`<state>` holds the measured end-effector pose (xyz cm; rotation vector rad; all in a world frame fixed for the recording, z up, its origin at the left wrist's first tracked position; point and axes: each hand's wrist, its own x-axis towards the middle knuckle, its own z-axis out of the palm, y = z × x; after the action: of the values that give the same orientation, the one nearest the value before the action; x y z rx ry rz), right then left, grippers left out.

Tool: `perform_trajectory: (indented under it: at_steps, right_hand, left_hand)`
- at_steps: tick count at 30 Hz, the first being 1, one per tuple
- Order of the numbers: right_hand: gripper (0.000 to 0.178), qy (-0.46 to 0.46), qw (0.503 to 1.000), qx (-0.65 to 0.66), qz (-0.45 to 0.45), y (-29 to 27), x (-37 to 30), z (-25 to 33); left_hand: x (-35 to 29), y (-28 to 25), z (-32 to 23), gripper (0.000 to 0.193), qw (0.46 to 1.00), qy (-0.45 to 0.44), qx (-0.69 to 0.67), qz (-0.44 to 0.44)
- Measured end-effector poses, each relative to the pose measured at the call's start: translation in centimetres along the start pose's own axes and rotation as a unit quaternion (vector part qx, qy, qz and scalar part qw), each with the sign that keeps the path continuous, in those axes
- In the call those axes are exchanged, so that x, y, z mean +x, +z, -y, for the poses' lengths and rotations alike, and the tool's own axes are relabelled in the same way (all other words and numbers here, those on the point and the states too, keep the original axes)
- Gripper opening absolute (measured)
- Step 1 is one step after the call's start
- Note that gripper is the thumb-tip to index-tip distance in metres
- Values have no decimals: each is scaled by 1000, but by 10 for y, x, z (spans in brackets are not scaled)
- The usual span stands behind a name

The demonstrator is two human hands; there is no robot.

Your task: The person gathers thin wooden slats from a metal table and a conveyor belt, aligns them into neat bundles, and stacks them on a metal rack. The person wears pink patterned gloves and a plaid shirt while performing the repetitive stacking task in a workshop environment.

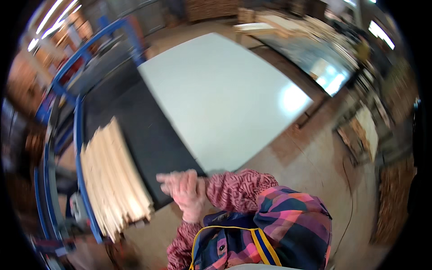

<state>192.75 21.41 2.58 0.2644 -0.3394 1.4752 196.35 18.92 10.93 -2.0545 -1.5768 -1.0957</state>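
My two hands meet in front of my chest, both blurred by motion. My right hand [179, 184] comes out of a red patterned sleeve, its fingers stretched toward the left with nothing seen in them. My left hand [192, 210] lies just below it and touches it, and its fingers are mostly hidden. The nearest thing is a stack of pale wooden slats [112, 180] to the left of my hands, resting on a blue metal cart [80, 157]. I wear a plaid shirt with a dark, yellow-edged strap.
A black mat [139, 130] lies beyond the slats, and beside it a large white panel [220, 90]. Blue rack frames [67, 67] stand at the left. Wooden pallets and boards [360, 135] crowd the right side. A thin cable [348, 211] runs over the concrete floor.
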Motion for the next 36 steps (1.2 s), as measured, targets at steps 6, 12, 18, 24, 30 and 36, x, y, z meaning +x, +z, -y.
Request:
perform_trajectory:
  at_steps: [6,12,18,24,30,36]
  right_hand:
    - [43,331,805,-482,102,-80,-41,247]
    - [29,227,557,-777,188,-157,-46,464]
    - [26,126,434,-886,101,-210,-46,648]
    - [42,104,645,-737,-171,-304,-81,746]
    - [37,179,550,-762,-293,-376,-60,833]
    - [23,227,382,-668,-597,-310,-125,1019]
  left_hand:
    - [-60,75,-137,29,921,128,-280,239]
    - [-45,190,-299,26,883,150,-289,337]
    - [9,279,-425,32,823,205,-361,387]
    - [-11,364,-483,50,792,186,-246,527]
    - [29,473,-564,51,648,258,-251,671]
    - [57,545,-664,51,536,454,-165,692]
